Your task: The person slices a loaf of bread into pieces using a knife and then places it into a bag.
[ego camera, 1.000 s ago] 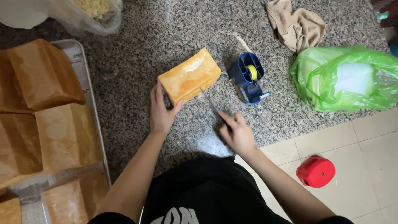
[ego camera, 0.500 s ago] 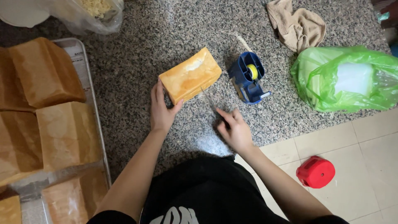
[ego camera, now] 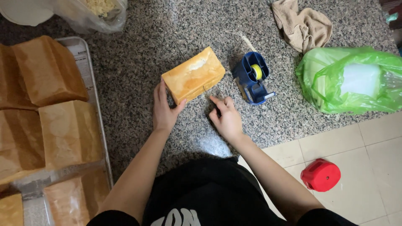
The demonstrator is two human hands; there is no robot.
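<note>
Left hand [ego camera: 164, 109] sits flat-fingered against the near end of the golden-brown rectangular loaf wrapped in clear film [ego camera: 193, 75], thumb on one corner, fingers on the other, bracing rather than clutching. The loaf lies on the speckled grey granite counter [ego camera: 138, 62], just ahead of that hand, its long axis running diagonally away and up to the right.

Right hand [ego camera: 226, 116] is on the counter just right of the loaf's near side, fingers loosely curled, index tip pointing at the lower edge of the loaf and close to it; whether it pinches anything, such as a strip of tape, cannot be told. The left hand is the one in contact; the right is a shade off.

Just beyond the right hand, a single blue plastic tape dispenser with a yellow roll [ego camera: 252, 77]. Further right, one green plastic bag [ego camera: 356, 79], and beyond it one crumpled beige cloth [ego camera: 302, 24]. Well left of the left hand, a metal tray [ego camera: 99, 125] carrying about five large tan loaves [ego camera: 67, 134]. One red plastic object [ego camera: 320, 175] lies on the tiled floor. One clear bag [ego camera: 94, 12] sits at the far edge.
</note>
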